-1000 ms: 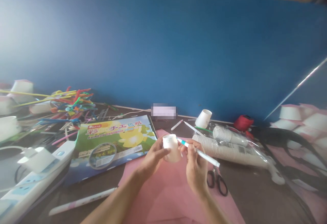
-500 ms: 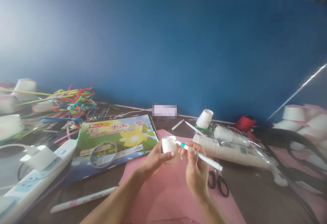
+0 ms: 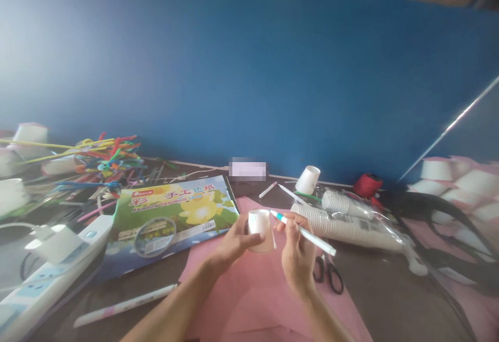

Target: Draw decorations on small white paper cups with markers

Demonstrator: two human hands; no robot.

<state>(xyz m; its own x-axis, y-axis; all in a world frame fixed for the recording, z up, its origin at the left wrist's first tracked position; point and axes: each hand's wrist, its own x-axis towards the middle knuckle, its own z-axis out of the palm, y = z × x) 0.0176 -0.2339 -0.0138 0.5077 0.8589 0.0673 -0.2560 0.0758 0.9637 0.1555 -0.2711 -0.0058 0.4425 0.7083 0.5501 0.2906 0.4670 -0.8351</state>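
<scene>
A small white paper cup (image 3: pixel 259 223) with a faint green mark near its top is held between the thumb and fingers of my left hand (image 3: pixel 238 240). My right hand (image 3: pixel 297 251) grips a white marker (image 3: pixel 312 237) with a turquoise band like a pen hold. The marker's tip points at the cup's upper right side; whether it touches I cannot tell. Beneath both hands lies a pink paper sheet (image 3: pixel 234 290). Black-handled scissors (image 3: pixel 334 278) rest partly under my right wrist, their blades hidden.
At left lie a colored-paper pad (image 3: pixel 156 251) with a roll of tape (image 3: pixel 155 236), a power strip (image 3: pixel 54 285), another marker (image 3: pixel 125 305) and pipe cleaners (image 3: pixel 113 155). Nested paper cups (image 3: pixel 351 227) in plastic, a lone cup (image 3: pixel 307 179) and red yarn (image 3: pixel 367 186) stand right.
The marker's tip has drawn slightly away from the cup's mark toward its upper right edge. My left hand keeps hold of the cup. The whole view has shifted a little.
</scene>
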